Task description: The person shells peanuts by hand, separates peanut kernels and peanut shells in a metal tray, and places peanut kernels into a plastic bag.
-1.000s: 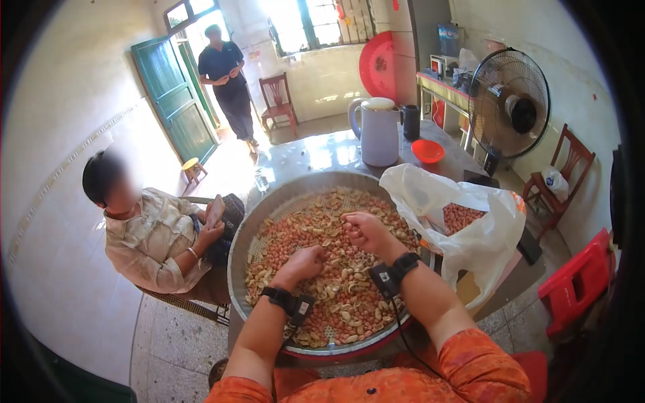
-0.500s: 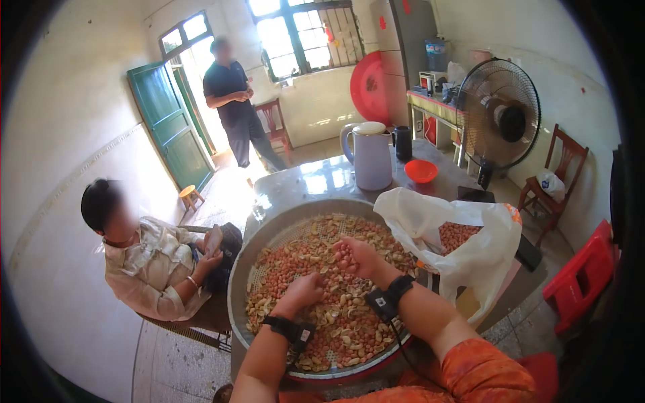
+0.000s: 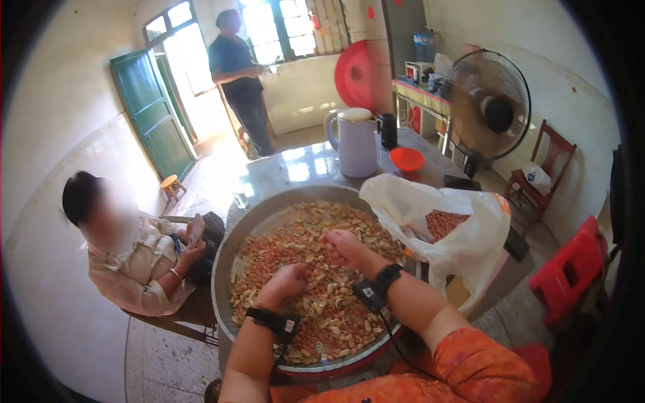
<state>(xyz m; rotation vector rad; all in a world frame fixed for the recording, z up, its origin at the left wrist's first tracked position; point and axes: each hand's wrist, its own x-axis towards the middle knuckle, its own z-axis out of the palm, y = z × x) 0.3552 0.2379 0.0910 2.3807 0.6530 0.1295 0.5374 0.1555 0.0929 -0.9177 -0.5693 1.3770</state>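
A wide round metal tray (image 3: pixel 222 295) on the table holds red peanut kernels mixed with pale shells (image 3: pixel 336 329). Over its left middle is my left hand (image 3: pixel 285 282), fingers curled down near the peanuts; whatever they pinch is too small to see. My right hand (image 3: pixel 344 247) is curled above the tray's centre, closed around peanut kernels that show at its fingers. Right of the tray, a white plastic bag (image 3: pixel 463 258) lies open with more red kernels (image 3: pixel 443 224) inside.
Behind the tray stand a lavender jug (image 3: pixel 357 144), a dark cup (image 3: pixel 388 130) and an orange bowl (image 3: pixel 406 159). One person (image 3: pixel 144 262) sits at the left; another (image 3: pixel 238 84) stands near the door. A fan (image 3: pixel 487 107) and red stool (image 3: pixel 571 272) are at the right.
The standing person has moved from the doorway to the right, in front of the window. The camera view has shifted. Both my hands stay curled over the tray.
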